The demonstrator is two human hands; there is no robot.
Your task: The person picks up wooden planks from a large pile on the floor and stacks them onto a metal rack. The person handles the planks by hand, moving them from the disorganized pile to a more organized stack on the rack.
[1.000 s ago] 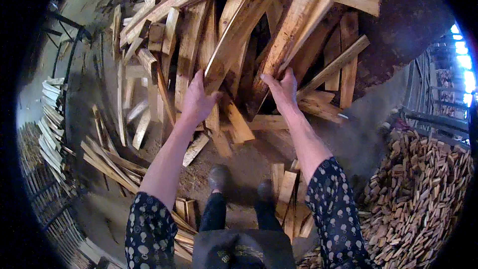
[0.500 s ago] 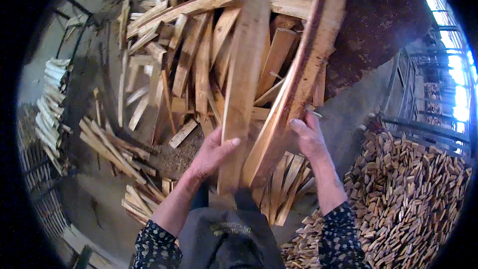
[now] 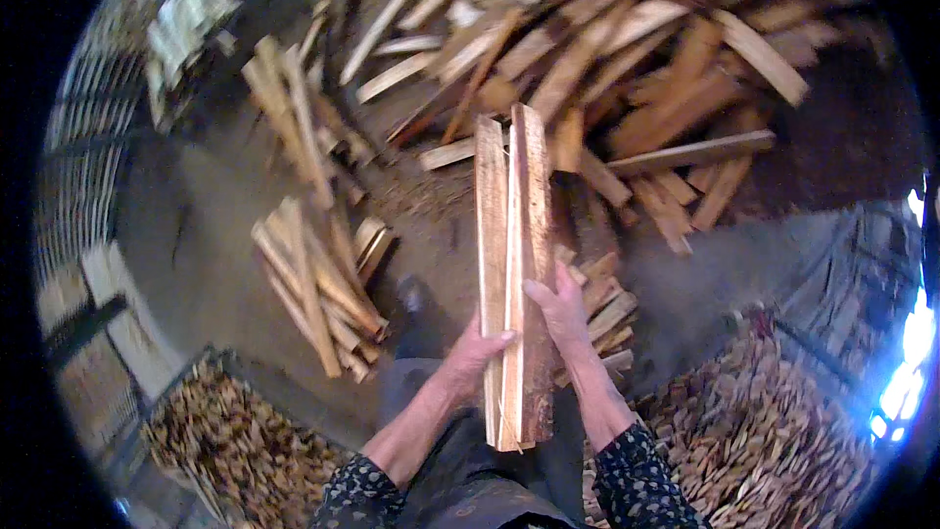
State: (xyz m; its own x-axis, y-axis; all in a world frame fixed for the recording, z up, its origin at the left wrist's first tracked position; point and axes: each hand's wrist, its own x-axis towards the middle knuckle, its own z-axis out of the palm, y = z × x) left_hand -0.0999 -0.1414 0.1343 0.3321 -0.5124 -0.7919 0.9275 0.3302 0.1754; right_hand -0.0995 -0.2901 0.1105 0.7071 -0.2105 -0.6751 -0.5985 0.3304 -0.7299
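Observation:
Two long wooden boards stand side by side in front of my body, pressed together along their length. My left hand [image 3: 480, 345] is closed on the left edge of the pale left board [image 3: 493, 235], thumb lying across its face. On the other side my right hand [image 3: 560, 309] grips the right board [image 3: 534, 206], which has a dark, bark-like edge and a rough face. Both boards point away from me, their near ends close to my lap. Beyond their far ends lies a large heap of loose boards [image 3: 676, 118].
Two smaller bundles of wood strips, the upper [image 3: 294, 118] and the lower [image 3: 313, 284], lie on the floor to the left. A short stack [image 3: 612, 309] sits beside my right hand. Bins of small wood blocks stand at lower left [image 3: 245, 441] and lower right [image 3: 764, 421].
The boards, earlier spread apart in a V and reaching over the heap, are now together and closer to my body. My view has turned left, so the heap sits farther right.

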